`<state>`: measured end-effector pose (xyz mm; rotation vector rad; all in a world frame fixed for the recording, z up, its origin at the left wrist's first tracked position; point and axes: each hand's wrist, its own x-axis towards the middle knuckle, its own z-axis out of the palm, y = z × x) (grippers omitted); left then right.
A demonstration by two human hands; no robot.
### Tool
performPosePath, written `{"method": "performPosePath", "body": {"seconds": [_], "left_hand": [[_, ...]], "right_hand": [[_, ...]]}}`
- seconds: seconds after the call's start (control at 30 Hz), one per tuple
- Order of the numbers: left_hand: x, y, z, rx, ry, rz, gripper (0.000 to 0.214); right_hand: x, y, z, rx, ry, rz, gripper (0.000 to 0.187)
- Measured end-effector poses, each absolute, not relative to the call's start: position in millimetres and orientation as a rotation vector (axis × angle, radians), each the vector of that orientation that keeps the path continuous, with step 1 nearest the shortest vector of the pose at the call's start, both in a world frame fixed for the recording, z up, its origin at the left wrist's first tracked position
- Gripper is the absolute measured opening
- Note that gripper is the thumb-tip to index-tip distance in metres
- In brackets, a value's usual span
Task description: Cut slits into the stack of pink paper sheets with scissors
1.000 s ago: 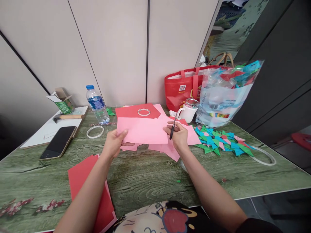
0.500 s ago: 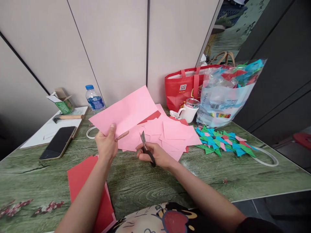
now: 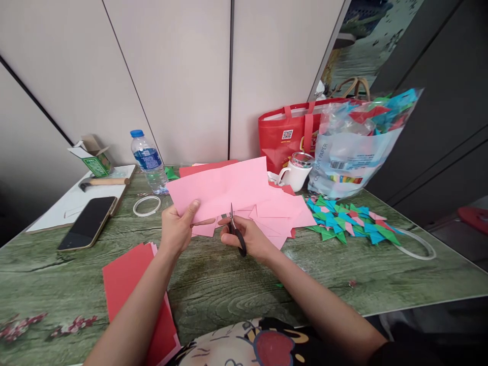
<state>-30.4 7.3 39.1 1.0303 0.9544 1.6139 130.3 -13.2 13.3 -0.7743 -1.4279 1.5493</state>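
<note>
My left hand [image 3: 177,231] is closed on the lower left part of a pink paper sheet [image 3: 221,189], holding it up above the green table [image 3: 229,284]. My right hand [image 3: 249,239] grips black-handled scissors [image 3: 235,231], blades pointing up at the sheet's lower edge near its middle. Under and behind the sheet lies a heap of cut pink paper pieces [image 3: 278,216]. A stack of red paper [image 3: 131,290] lies near my left forearm.
A phone [image 3: 87,222], a tape ring [image 3: 147,206], a water bottle [image 3: 148,162] and a small green box [image 3: 91,157] sit at the left. A white mug [image 3: 296,173], a red bag [image 3: 285,134], a clear plastic bag [image 3: 351,147] and folded coloured triangles [image 3: 343,221] are at the right.
My left hand has swung the pink sheet from tilted up-left to nearly level. My right hand has brought the scissors up to the sheet's lower edge.
</note>
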Motion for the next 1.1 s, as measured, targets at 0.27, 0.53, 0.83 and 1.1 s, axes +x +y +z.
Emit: {"method": "performPosePath", "body": {"seconds": [0.27,0.53,0.83,1.1], "left_hand": [[-30.7,7.2,39.4,1.034,0.953,1.619,0.03],[-32.1,6.8,38.9,1.053,0.964,1.594,0.03],[-31.9,6.9,41.1,1.053,0.967,1.616,0.03],[-31.4,5.7,40.8,1.055,0.948,1.601,0.028]], "right_hand": [[131.1,-13.3,13.9,-0.788,-1.443,1.545,0.036],[131.7,-12.8,14.1,-0.802,-1.469,1.539,0.036],[132.1,-12.2,13.0,-0.799,-1.492,1.534,0.036],[132.9,-12.4,12.5,-0.81,-1.507,1.519,0.037]]}}
